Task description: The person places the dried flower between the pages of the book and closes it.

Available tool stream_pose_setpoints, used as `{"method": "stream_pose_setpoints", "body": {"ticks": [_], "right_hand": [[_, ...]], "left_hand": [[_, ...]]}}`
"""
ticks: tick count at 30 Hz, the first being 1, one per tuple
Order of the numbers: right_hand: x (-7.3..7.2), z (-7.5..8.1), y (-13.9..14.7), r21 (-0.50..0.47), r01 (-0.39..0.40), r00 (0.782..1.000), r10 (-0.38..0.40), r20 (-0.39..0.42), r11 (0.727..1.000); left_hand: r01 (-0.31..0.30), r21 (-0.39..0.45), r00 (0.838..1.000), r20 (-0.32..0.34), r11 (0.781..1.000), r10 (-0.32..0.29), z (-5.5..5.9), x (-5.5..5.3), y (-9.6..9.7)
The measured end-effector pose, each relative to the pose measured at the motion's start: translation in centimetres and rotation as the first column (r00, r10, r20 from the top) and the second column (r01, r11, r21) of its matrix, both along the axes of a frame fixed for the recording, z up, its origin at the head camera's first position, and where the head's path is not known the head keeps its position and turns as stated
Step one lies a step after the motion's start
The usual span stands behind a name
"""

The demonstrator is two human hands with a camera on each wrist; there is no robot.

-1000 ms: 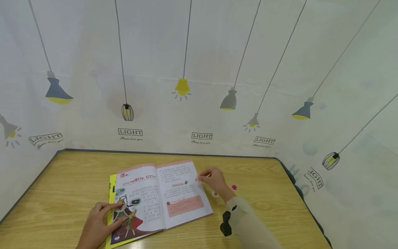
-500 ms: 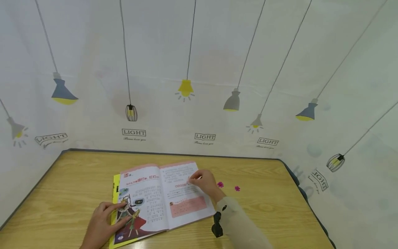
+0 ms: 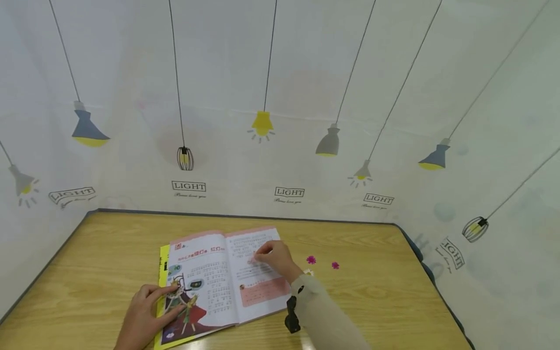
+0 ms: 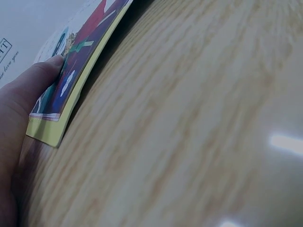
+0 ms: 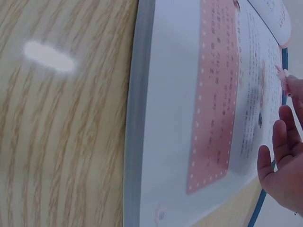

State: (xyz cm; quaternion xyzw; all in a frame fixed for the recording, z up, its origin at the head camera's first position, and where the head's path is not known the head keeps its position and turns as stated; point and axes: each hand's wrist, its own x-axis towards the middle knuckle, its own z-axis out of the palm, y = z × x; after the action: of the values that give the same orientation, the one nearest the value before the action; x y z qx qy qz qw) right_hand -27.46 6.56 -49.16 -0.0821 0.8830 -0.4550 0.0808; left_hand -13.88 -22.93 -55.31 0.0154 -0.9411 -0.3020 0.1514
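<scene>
An open book with printed text and a colourful picture lies on the wooden table. My left hand rests on the left page, its fingers and thumb pressing the picture near the outer edge; its thumb shows on the page in the left wrist view. Over the right page, my right hand pinches a small pale pink flower between thumb and finger, the other fingers loosely spread. Right of the book lie two magenta flowers and, partly hidden behind the sleeve, a white flower.
The wooden table extends around the book, ending at a dark edge along the back. A yellow cover sticks out under the book's left side. Behind stands a pale wall printed with hanging lamps.
My right hand has moved left with the pale pink flower, from the right page's outer edge toward its middle. A second magenta flower has come into view. My left hand stays on the page.
</scene>
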Motion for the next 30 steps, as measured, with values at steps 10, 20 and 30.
{"method": "stream_pose_setpoints", "body": {"ticks": [10, 20, 30], "right_hand": [[0.0, -0.5, -1.5, -0.022, -0.020, 1.000, 0.020, 0.003, 1.000], [0.1, -1.1, -1.8, -0.021, 0.015, 0.999, -0.014, 0.042, 1.000], [0.6, -1.8, -2.2, -0.014, 0.035, 0.999, -0.035, 0.001, 0.999]], "left_hand": [[-0.008, -0.018, 1.000, -0.025, 1.000, 0.007, -0.2, -0.1, 0.2], [0.004, -0.003, 0.999, -0.033, 1.000, -0.004, 0.2, 0.1, 0.4], [-0.002, -0.011, 0.998, -0.060, 1.000, 0.002, -0.2, 0.2, 0.2]]}}
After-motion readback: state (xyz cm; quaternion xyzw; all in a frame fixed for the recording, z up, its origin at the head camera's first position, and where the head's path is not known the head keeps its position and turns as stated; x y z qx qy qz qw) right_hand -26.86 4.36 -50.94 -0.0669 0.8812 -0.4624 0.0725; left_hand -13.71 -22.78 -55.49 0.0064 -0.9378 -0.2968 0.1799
